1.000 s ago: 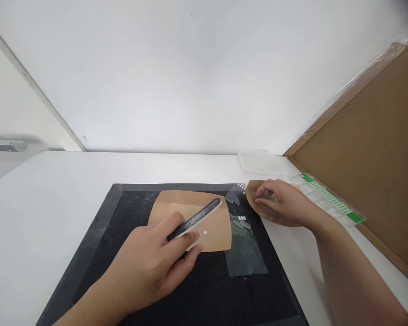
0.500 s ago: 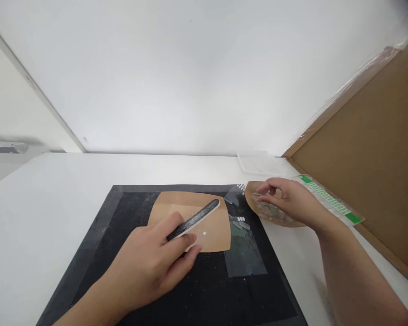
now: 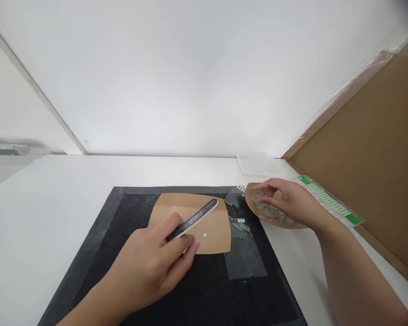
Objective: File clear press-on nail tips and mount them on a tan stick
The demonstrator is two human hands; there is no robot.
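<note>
Left and right hands at a white worktop (image 3: 27,244), seen from the head. The left hand (image 3: 156,256) is closed about a narrow file (image 3: 193,219), pinching its near end between thumb and fingers; the rounded far end points obliquely away and to the right. The file has a dark, whitened upper face and a pale edge, and lies across the view of a tan sheet (image 3: 222,231) with curved sides. On this sheet are a small white piece (image 3: 204,235) and several finer pale fragments, just beside the left fingertips. The sheet rests on a black mat (image 3: 204,294). At the right, the right hand (image 3: 287,197) is held over a second tan sheet (image 3: 250,199) with a rounded edge, bearing a scatter of clear pieces (image 3: 274,213); its thumb and index finger curve toward each other, a gap showing between their tips. Between the two sheets, on the right side of the mat, lie a few translucent slips (image 3: 245,227) beside a short row of white tabs (image 3: 241,221), with a dark glossy film (image 3: 246,262) in front. Beyond the right hand, a green-and-white strip (image 3: 328,198) lies near a cardboard panel (image 3: 367,154); a clear shallow tray (image 3: 258,166) stands near the wall (image 3: 190,90).
</note>
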